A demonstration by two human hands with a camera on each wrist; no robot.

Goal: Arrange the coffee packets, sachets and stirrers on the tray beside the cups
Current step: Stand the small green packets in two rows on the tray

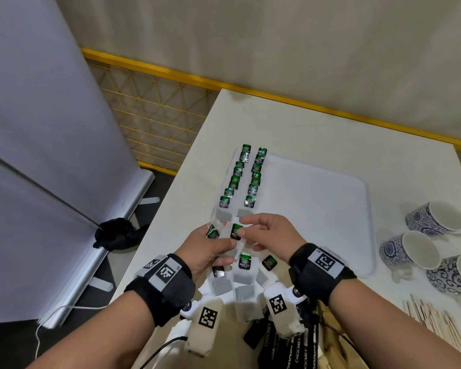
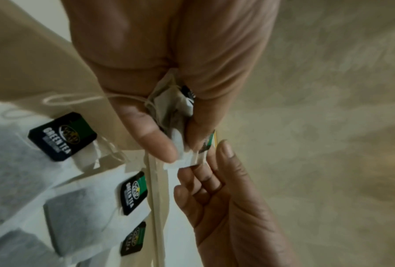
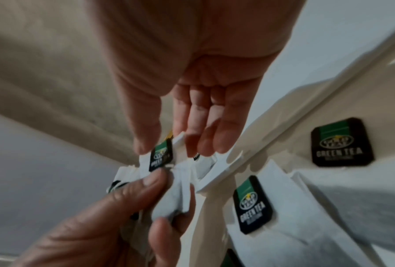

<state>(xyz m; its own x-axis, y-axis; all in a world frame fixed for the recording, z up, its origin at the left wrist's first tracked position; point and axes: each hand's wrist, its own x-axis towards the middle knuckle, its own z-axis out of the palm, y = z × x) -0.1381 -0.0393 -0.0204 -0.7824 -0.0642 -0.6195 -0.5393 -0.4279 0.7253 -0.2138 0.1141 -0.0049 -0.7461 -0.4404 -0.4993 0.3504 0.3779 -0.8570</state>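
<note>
My left hand point(image 1: 225, 251) grips a small bunch of white tea bags point(image 2: 175, 112) just in front of the white tray point(image 1: 330, 209). My right hand point(image 1: 244, 227) meets it from the right and pinches one green-tagged tea bag point(image 3: 161, 157) at the top of that bunch. Two columns of green tea bags point(image 1: 244, 177) lie along the tray's left side. Several loose tea bags point(image 1: 244, 265) sit on the table under my hands. Black packets point(image 1: 272, 339) lie near the front edge. Wooden stirrers point(image 1: 437, 320) are spread at the lower right.
Three blue-patterned cups point(image 1: 434, 217) lie on their sides to the right of the tray. The white table point(image 1: 330, 129) ends at its left edge near a grey panel point(image 1: 37, 129). A black glove point(image 1: 117, 233) lies on the floor.
</note>
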